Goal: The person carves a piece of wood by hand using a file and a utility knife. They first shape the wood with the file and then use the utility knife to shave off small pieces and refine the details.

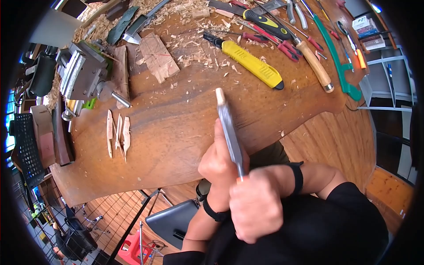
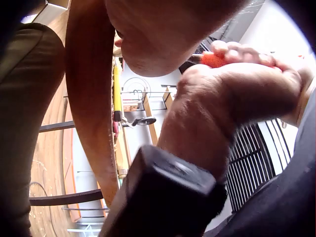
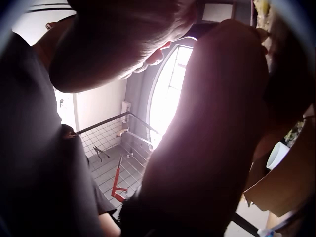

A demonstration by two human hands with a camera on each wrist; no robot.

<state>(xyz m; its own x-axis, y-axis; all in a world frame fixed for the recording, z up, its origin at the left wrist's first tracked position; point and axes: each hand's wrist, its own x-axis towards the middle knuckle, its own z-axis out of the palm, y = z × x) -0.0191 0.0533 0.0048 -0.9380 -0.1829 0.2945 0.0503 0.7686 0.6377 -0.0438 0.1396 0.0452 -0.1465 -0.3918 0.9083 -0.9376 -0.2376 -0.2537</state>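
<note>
In the head view my left hand point(image 1: 216, 163) is raised over the table's near edge, its index finger extended along a slim wooden piece point(image 1: 220, 96). Most of that piece is hidden under a metal file point(image 1: 229, 130), which lies lengthwise over it, blurred. My right hand point(image 1: 256, 207) grips the file's handle, close to my body. That handle point(image 2: 213, 59) shows orange-red in the left wrist view, with fingers curled round it. The left hand's hold on the wood is mostly covered by the file. The right wrist view shows mainly dark, backlit hand and forearm.
Thin carved wooden pieces point(image 1: 118, 134) lie on the table point(image 1: 163, 132) at left, below a metal vise point(image 1: 84, 75). A flat board point(image 1: 159, 57) and wood shavings lie further back. A yellow utility knife point(image 1: 251, 64), a wooden-handled tool point(image 1: 316, 66) and a green saw point(image 1: 338, 57) lie at right.
</note>
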